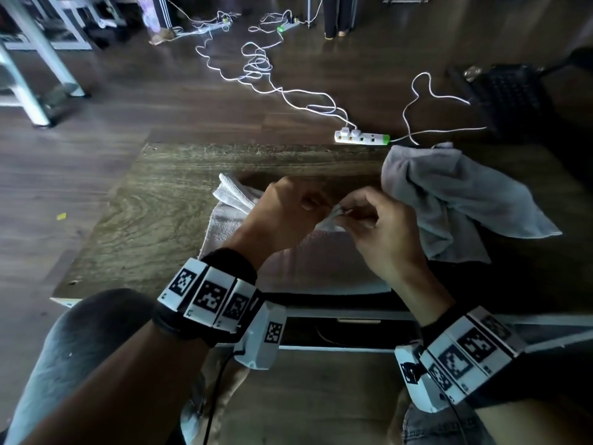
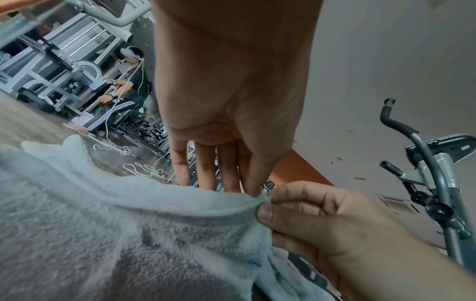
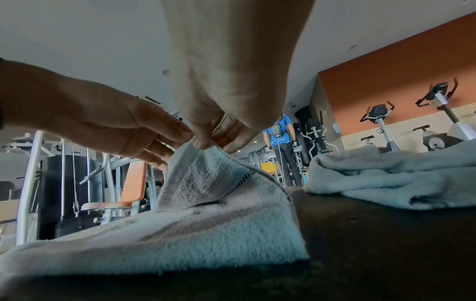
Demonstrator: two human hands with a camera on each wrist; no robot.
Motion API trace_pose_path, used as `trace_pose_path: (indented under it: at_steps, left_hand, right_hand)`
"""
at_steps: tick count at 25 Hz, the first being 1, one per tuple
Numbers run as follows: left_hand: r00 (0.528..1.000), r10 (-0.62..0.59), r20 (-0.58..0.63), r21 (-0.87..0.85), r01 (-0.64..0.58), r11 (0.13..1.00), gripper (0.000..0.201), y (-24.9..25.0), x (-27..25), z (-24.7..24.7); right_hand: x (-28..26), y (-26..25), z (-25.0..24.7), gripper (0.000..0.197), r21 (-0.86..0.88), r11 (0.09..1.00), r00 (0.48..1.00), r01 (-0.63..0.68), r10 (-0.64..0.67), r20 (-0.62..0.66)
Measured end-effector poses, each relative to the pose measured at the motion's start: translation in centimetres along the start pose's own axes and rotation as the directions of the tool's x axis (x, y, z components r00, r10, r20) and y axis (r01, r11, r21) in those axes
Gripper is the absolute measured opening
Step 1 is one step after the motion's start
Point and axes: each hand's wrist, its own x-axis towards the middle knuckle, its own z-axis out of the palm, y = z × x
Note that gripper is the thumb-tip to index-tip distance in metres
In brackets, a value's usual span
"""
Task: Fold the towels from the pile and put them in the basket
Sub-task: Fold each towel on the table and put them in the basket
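A white towel (image 1: 221, 226) lies spread on the wooden table (image 1: 167, 187), its far left part turned over on itself. My right hand (image 1: 349, 216) pinches one corner of this towel between thumb and fingers and lifts it off the table; the right wrist view shows the raised towel (image 3: 206, 224) under that right hand (image 3: 208, 142). My left hand (image 1: 298, 203) is right beside it, its straight fingers (image 2: 206, 175) touching the towel (image 2: 128, 234) along the lifted edge. A second, crumpled grey towel (image 1: 465, 203) lies to the right.
A white power strip (image 1: 361, 137) and loose cables (image 1: 256, 65) lie on the floor beyond the table. A dark mesh object (image 1: 507, 94) stands at the far right. Gym machines (image 3: 77, 163) and exercise bikes (image 3: 381, 122) stand around, with people further off.
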Motion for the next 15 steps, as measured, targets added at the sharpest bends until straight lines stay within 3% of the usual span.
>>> trace_pose_path:
  at_steps: [3, 11, 15]
  left_hand:
    - [0.999, -0.051, -0.006, -0.048, 0.051, 0.998, 0.014, 0.1, -0.1, 0.2]
    - [0.996, -0.003, -0.084, -0.003, 0.002, 1.0, 0.011, 0.1, -0.2, 1.0]
    - [0.957, 0.042, -0.286, 0.003, -0.042, 0.999, 0.012, 0.4, 0.0, 1.3]
  right_hand:
    - [-0.2, 0.2, -0.1, 0.012, -0.015, 0.999, 0.999, 0.029, -0.029, -0.04]
    - [-0.3, 0.1, -0.3, 0.01, 0.018, 0.999, 0.998, 0.038, -0.037, -0.043]
    - [-0.1, 0.2, -0.7, 0.011, 0.069, 0.997, 0.999, 0.042, -0.039, -0.035]
